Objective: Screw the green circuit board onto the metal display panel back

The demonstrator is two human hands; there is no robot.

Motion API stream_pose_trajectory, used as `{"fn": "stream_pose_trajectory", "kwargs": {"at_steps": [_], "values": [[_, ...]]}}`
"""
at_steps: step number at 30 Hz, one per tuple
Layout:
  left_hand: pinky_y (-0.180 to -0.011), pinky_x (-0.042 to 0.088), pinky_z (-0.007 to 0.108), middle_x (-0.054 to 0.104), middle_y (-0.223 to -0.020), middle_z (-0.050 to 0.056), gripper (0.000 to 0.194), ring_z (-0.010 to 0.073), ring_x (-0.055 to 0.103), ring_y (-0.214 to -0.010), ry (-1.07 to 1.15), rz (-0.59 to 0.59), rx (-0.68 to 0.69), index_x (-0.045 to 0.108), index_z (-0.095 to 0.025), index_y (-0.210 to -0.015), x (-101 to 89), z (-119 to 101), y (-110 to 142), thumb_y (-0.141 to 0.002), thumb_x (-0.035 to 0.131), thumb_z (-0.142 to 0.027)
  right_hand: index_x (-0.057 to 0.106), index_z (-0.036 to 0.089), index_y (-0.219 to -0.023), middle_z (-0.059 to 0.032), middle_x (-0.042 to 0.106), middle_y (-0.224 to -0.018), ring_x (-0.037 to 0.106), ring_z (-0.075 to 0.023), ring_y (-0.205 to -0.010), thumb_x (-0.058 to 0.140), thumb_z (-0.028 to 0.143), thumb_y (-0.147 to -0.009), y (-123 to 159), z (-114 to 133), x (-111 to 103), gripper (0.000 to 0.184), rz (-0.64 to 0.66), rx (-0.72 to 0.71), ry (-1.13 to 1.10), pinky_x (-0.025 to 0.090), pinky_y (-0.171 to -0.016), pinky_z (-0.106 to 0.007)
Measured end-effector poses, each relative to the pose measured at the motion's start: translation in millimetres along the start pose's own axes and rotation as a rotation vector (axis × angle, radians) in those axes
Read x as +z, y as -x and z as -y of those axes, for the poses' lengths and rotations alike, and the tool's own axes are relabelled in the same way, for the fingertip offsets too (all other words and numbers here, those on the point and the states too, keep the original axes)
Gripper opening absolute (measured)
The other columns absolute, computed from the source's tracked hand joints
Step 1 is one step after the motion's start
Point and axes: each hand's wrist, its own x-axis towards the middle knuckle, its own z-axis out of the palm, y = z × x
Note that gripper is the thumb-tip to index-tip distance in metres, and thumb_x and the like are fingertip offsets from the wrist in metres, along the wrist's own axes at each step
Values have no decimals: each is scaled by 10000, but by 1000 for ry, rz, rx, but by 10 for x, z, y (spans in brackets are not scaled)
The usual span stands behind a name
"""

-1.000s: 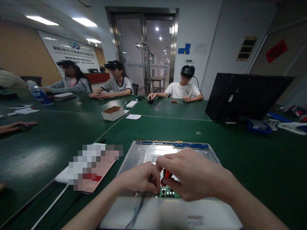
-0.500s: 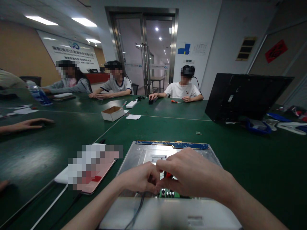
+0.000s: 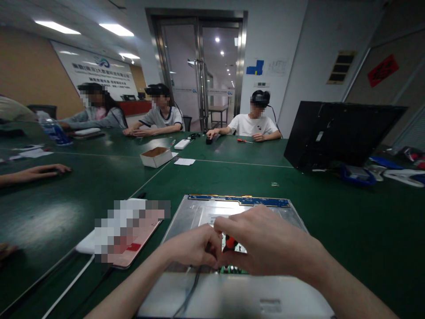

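Head view: hands (image 3: 265, 241) mostly hide red-black tool (image 3: 230, 242), green board (image 3: 234, 270).

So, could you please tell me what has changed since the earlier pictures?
The right hand has shifted its fingers slightly, covering more of the green board than a second ago. At far left, a co-worker's hand has moved rightward over the table. The right hand keeps the red-and-black tool; the left hand stays beside it.

Wall sign (image 3: 96, 73), back left: large Chinese characters, 大数据科技有限公司 legible, beneath blue wave logo (image 3: 102, 62); smaller lines blurred. Red paper (image 3: 383, 71), right wall: one dark character, apparently 福. Glass doors (image 3: 181, 66): lettering too small to read.
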Motion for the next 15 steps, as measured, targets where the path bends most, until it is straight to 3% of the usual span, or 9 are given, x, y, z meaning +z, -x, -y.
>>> {"fn": "stream_pose_trajectory", "kwargs": {"at_steps": [6, 11, 15], "values": [[-574, 433, 212, 629, -669, -20, 83, 132, 565, -612, 82, 12, 58, 701, -160, -743, 1, -9, -7, -683, 661, -119, 496, 203, -924, -1, 653, -705, 515, -128, -543, 454, 288, -918, -30, -12, 24, 95, -26, 46, 73, 167, -474, -278], [-542, 417, 208, 623, -656, -9, 68, 128, 544, -587, 87, -30, 106, 706, -152, -710, 14, -38, -1, -677, 664, -110, 466, 198, -947, -10, 646, -814, 522, -136, -588, 522, 267, -825, -12, -9, -20, 151, 12, 18, -14, 217, -467, -265], [-521, 390, 202, 580, -625, -24, 51, 117, 517, -568, 59, -16, 104, 669, -145, -648, -8, -63, -2, -689, 663, -116, 483, 210, -952, -1, 654, -817, 533, -136, -615, 550, 312, -849, -11, -24, -15, 160, 5, 12, -22, 225, -487, -258]]}}
